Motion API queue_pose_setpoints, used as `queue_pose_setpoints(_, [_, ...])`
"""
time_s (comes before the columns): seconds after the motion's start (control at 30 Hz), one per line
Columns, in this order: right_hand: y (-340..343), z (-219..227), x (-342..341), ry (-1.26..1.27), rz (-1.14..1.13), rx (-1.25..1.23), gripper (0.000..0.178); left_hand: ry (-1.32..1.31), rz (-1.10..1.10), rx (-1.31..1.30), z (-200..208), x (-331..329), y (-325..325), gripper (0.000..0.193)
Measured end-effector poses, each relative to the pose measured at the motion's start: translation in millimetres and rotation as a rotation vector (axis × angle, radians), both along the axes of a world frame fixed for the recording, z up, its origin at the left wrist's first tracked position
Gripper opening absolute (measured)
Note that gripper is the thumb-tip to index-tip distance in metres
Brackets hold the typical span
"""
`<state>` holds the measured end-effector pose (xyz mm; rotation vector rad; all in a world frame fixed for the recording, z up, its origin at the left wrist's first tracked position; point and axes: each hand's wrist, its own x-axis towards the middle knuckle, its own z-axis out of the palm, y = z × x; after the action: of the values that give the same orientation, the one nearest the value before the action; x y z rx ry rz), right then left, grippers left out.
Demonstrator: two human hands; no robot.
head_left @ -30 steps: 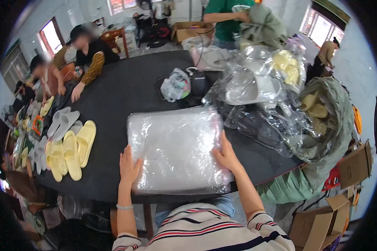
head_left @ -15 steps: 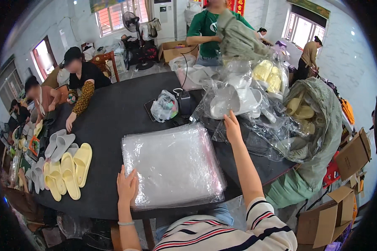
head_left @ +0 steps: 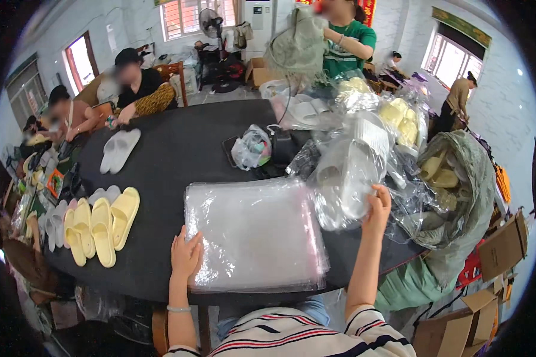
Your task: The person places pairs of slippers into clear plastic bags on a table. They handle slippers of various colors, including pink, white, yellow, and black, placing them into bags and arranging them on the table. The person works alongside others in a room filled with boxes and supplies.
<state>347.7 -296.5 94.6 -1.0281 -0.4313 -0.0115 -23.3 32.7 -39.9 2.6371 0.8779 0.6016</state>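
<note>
My left hand (head_left: 186, 254) lies at the left edge of a stack of clear plastic bags (head_left: 250, 238), its fingers stretched out and touching the bags. My right hand (head_left: 376, 209) has its fingers closed on a bagged pair of white slippers (head_left: 345, 178), just right of the stack's far corner. Loose clear plastic surrounds the slippers and hides part of them. Several yellow slippers (head_left: 102, 229) stand in a row at the left, beside grey ones.
A pair of grey slippers (head_left: 120, 150) lies near a seated co-worker (head_left: 138, 89). A knotted plastic bag (head_left: 251, 149) sits by a black device (head_left: 281, 144). At the right an open sack (head_left: 479, 196) holds yellow slippers. A person in green (head_left: 346, 53) stands across the table with a sack.
My right hand has closed on the bagged white slippers and drawn them nearer. The co-worker's grey slippers have moved away from the yellow row. Across the table, the person in green has swung the sack left.
</note>
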Motion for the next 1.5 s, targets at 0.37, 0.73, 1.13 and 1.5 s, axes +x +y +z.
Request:
queue_pose_setpoints(0.37, [81.0,22.1,-16.7,0.146,0.725,-0.176,0.045,0.022,-0.043,0.031,-3.5,1.5,9.7,0.036])
queue_pose_setpoints(0.73, [36.0,-70.1,3.7,-0.062,0.612,-0.514,0.030,-0.038,0.002,-0.023,-0.4,3.0,3.3,0.040])
queue_pose_setpoints(1.13, [-4.0,-75.2,-45.8,-0.104,1.004,-0.608,0.062,0.020,-0.013,0.045,10.2,5.2,-3.6,0.049])
queue_pose_setpoints(1.5, [86.9,-12.2,-86.5,0.193,1.268,-0.012,0.075,0.090,-0.012,0.050,33.8,11.5,-15.2,0.054])
